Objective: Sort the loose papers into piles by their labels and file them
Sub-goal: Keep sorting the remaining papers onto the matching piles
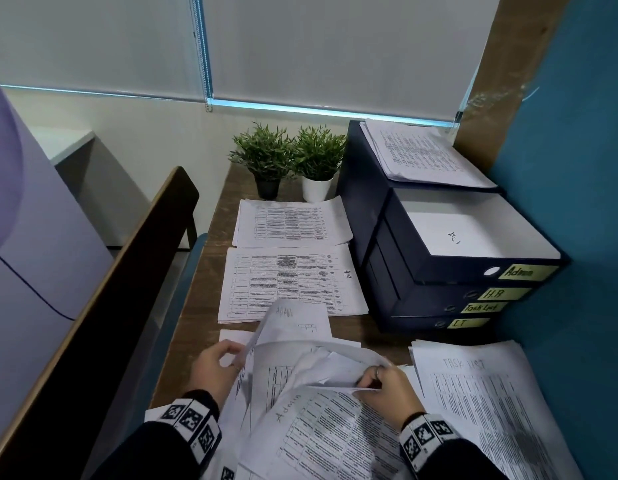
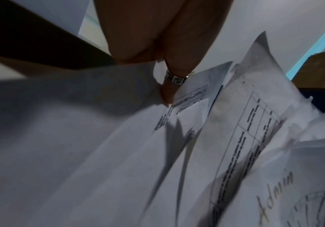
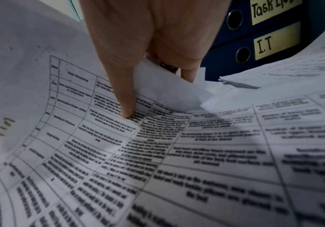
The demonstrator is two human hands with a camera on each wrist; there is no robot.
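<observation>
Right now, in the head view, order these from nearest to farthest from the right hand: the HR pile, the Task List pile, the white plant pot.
From the right hand, which is gripping the Admin sheets:
1. Task List pile: just to its right, at the near edge.
2. HR pile: ahead and to the left, mid-desk.
3. White plant pot: far end of the desk, by the wall.

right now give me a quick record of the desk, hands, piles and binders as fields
left hand: grips edge of Admin sheets
right hand: pinches same Admin sheets
HR pile: flat, mid-desk
unlabelled pile: by two potted plants
Task List pile: right of hands
binders: stacked; Admin, H.R, Task List, IT top to bottom
</observation>
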